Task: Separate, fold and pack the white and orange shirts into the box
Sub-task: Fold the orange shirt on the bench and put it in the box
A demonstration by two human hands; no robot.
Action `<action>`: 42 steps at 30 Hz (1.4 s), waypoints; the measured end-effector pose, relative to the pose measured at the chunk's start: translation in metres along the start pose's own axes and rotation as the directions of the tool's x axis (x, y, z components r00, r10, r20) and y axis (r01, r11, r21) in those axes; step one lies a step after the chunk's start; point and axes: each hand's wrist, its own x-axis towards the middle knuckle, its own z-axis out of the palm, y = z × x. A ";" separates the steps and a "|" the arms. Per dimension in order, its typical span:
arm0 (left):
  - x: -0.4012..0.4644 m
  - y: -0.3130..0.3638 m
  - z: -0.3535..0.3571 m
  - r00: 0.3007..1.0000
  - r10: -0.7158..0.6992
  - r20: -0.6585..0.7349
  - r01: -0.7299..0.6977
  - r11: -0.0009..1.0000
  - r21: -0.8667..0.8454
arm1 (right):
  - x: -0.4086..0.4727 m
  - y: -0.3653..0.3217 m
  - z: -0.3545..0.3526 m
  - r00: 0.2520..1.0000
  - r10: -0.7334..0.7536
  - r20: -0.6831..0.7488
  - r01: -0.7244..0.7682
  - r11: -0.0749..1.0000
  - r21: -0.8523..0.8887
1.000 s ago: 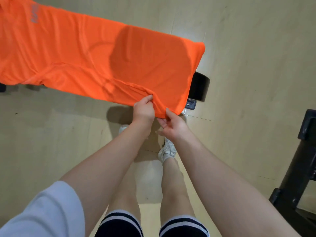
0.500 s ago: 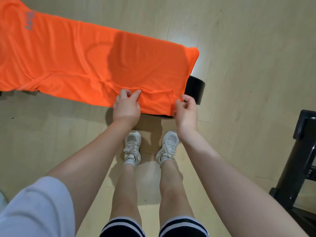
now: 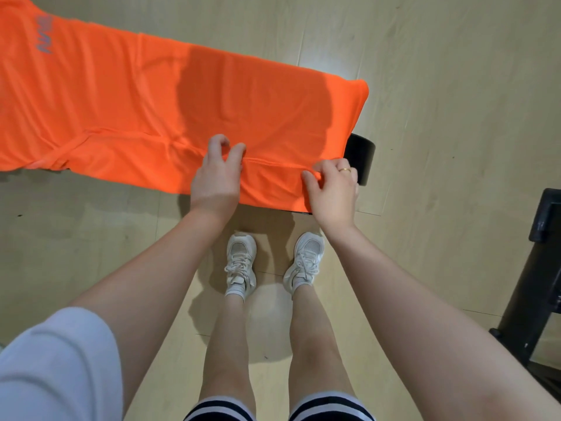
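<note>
An orange shirt (image 3: 136, 110) lies spread flat over a raised black surface, with a grey logo near its far left end. My left hand (image 3: 217, 174) rests on the shirt's near edge, thumb and fingers pinching a fold of the cloth. My right hand (image 3: 332, 189), wearing a gold ring, pinches the same near edge close to the right corner. A ridge of fabric runs between the two hands. No white shirt and no box are in view.
A black rounded end of the support (image 3: 361, 156) sticks out past the shirt at the right. A black metal frame (image 3: 534, 284) stands on the floor at the right edge. My two feet in white sneakers (image 3: 241, 262) stand on the pale wooden floor below the shirt.
My hands have moved apart along the shirt's near edge. The hanging corner has been laid onto the surface, and the right hand has shifted to the right corner.
</note>
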 end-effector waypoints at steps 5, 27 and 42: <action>0.014 -0.013 -0.007 0.998 -0.005 0.060 -0.001 0.995 0.099 | -0.005 0.011 -0.012 0.973 0.230 0.003 -0.229 0.972 0.047; 0.005 -0.176 -0.024 0.976 -0.220 0.003 0.218 0.970 0.106 | -0.042 -0.020 0.059 0.871 -0.307 0.385 0.491 0.589 -0.641; 0.006 -0.277 -0.069 0.865 -0.440 -0.242 0.380 0.889 -0.257 | -0.044 -0.234 0.177 0.707 -0.401 0.583 0.695 0.549 -0.465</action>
